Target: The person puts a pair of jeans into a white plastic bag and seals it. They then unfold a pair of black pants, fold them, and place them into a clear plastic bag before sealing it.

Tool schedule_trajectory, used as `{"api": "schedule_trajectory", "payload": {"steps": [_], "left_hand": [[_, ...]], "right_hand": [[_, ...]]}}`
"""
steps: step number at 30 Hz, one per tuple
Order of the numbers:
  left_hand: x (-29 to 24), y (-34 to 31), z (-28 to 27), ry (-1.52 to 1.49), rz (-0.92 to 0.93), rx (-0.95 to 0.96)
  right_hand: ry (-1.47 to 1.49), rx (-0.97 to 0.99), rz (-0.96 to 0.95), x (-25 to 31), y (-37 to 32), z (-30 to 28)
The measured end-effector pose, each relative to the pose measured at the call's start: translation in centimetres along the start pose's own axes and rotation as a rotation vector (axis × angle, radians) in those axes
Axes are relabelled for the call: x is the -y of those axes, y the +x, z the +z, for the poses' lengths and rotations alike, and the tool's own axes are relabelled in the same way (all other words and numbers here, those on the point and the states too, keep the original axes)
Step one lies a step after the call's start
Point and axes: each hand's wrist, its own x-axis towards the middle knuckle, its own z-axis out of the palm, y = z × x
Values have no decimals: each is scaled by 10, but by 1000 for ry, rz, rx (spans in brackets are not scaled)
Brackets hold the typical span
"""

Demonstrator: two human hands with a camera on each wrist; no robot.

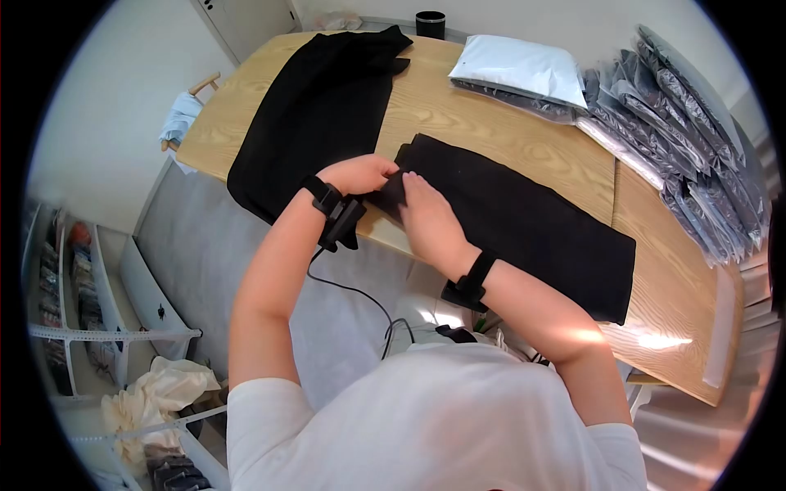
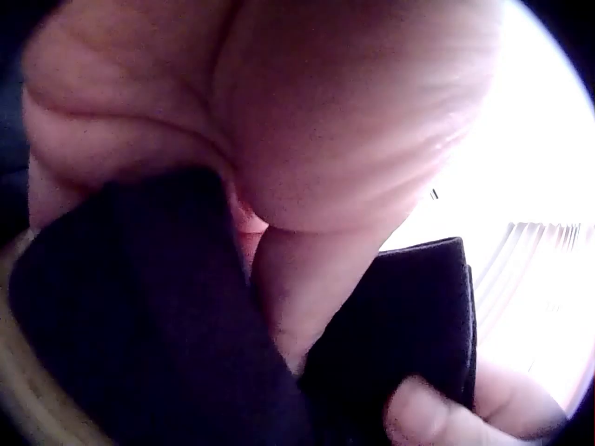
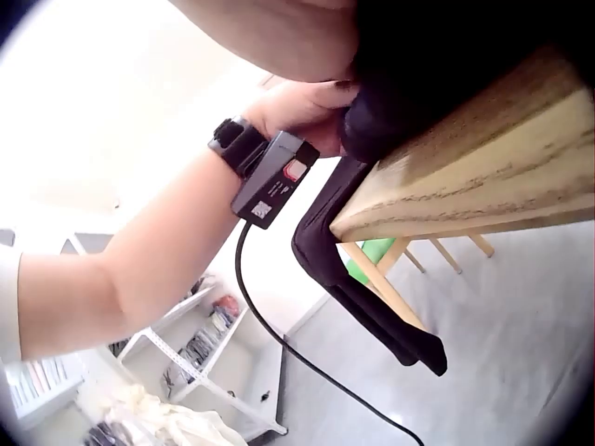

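Note:
A black garment, folded into a long flat strip, lies across the near part of the table. My left hand grips its left end, fingers curled round the dark cloth in the left wrist view. Close beside it, my right hand holds the same end near the table's front edge. In the left wrist view, fingertips of the right hand lie at the cloth's edge. To the left, a second black garment is spread out, part of it hanging over the table edge.
On the wooden table, a white plastic package and a pile of clear-bagged dark clothes sit at the back right. A black bin stands behind. From the left wrist camera hangs a cable. Shelves are at lower left.

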Motion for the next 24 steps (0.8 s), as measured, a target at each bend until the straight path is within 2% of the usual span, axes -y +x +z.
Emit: {"api": "schedule_trajectory", "payload": {"steps": [1, 3, 4, 5, 6, 7, 9, 11, 12, 13, 15, 17, 19, 20, 22, 24], "left_hand": [[1, 0, 0, 11, 18, -7], [4, 2, 0, -74, 35, -4], [7, 4, -1, -86, 0, -16], [9, 7, -1, -98, -36, -27], [12, 7, -1, -98, -38, -26], [14, 6, -4, 40, 23, -28], [13, 4, -8, 319, 147, -30], [9, -2, -5, 273, 139, -42], [4, -7, -3, 103, 100, -47], [0, -9, -1, -67, 58, -49], [-1, -10, 4, -111, 12, -80], [1, -9, 5, -153, -30, -117], [6, -13, 7, -48, 90, -313], [8, -16, 7, -45, 90, -314], [-2, -27, 9, -120, -201, -491], [-18, -39, 18, -138, -311, -436]], "right_hand": [[1, 2, 2, 6, 6, -11], [272, 2, 339, 12, 22, -34], [301, -92, 240, 10, 24, -31], [302, -90, 241, 7, 25, -26], [243, -58, 79, 3, 24, -18], [181, -28, -84, -2, 23, -8], [81, 9, -84, 1, 12, 0], [-69, 87, -62, 5, 2, -9], [-235, 85, -63, 7, -3, -12], [-230, 86, -59, 8, -8, -11], [-402, 225, -103, 9, -17, -9], [-384, 203, -98, 8, -22, -6], [-402, 205, -100, 7, -23, -8], [-401, 202, -100, 6, -23, -9], [-372, 217, -90, 6, -22, -10], [-355, 213, -86, 4, -22, -12]]}}
